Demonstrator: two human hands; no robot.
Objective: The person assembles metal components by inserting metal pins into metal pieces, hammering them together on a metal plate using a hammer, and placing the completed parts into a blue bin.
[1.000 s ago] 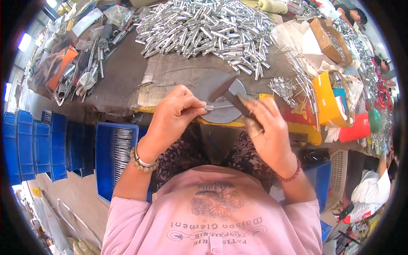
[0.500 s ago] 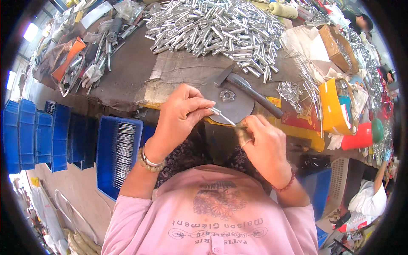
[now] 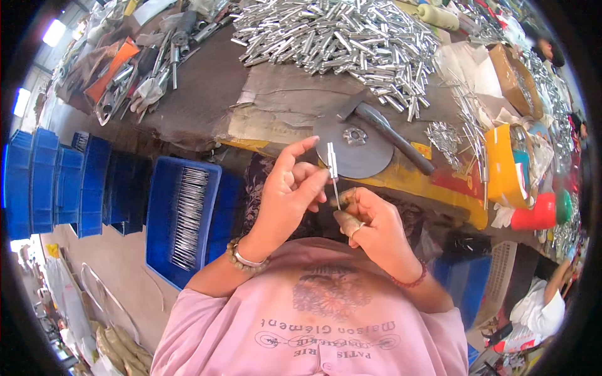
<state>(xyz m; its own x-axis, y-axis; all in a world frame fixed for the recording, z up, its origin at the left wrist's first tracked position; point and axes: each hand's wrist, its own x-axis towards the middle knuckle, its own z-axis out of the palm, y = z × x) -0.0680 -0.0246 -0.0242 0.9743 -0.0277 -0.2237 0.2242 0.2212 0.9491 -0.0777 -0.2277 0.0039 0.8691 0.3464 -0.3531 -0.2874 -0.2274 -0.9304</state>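
A slim shiny metal piece (image 3: 332,161), with a thicker two-part top and a thin rod below, stands nearly upright between my hands, just in front of the bench edge. My right hand (image 3: 376,232) pinches the lower end of the thin rod between thumb and fingers; some fingertips look covered. Beside the piece, my left hand (image 3: 291,194) has its index finger stretched out and away, with the thumb tip close against the metal. Whether the thumb touches is hard to tell. Past them lies a round dark plate (image 3: 370,160) bearing a small ring-shaped metal part (image 3: 355,136).
A hammer (image 3: 395,139) lies across the plate. Behind is a big heap of metal tubes (image 3: 338,47); small metal parts (image 3: 444,136) lie to the right near a yellow box (image 3: 505,166). A blue crate (image 3: 216,182) of metal rods and stacked blue bins (image 3: 44,182) stand left.
The metal piece has swung from slanting to nearly upright. My left index finger has come off it and straightened. My right hand has moved slightly down and left, and the view has shifted.
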